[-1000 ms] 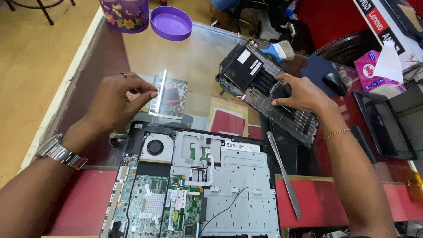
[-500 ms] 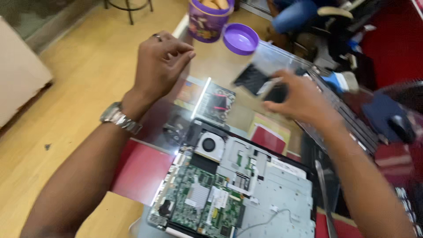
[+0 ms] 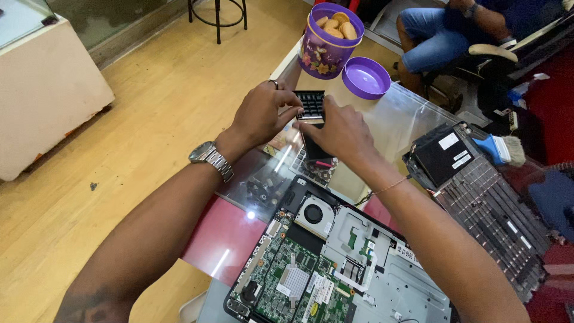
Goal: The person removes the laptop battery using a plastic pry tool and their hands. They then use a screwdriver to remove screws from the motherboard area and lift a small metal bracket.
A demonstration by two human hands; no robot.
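Wristwatch of silver metal (image 3: 210, 160) on the left forearm, then the left hand (image 3: 261, 115), fingers closed on the left edge of a small flat black component with a grid of tiny squares (image 3: 311, 106), held up in the air above the glass tabletop (image 3: 394, 116). Pinched from the other side by the right hand (image 3: 341, 130), thumb and fingertips clamped on its lower right edge. Best handled by the edges only, level and steady between both hands, clear of the open laptop base with green circuit board and round fan (image 3: 317, 263) below. Behind, a purple tin of biscuits (image 3: 330, 40) beside its purple round lid (image 3: 366, 77). Farther right, a black rectangular drive (image 3: 443, 154) and blue-handled brush (image 3: 501, 149).
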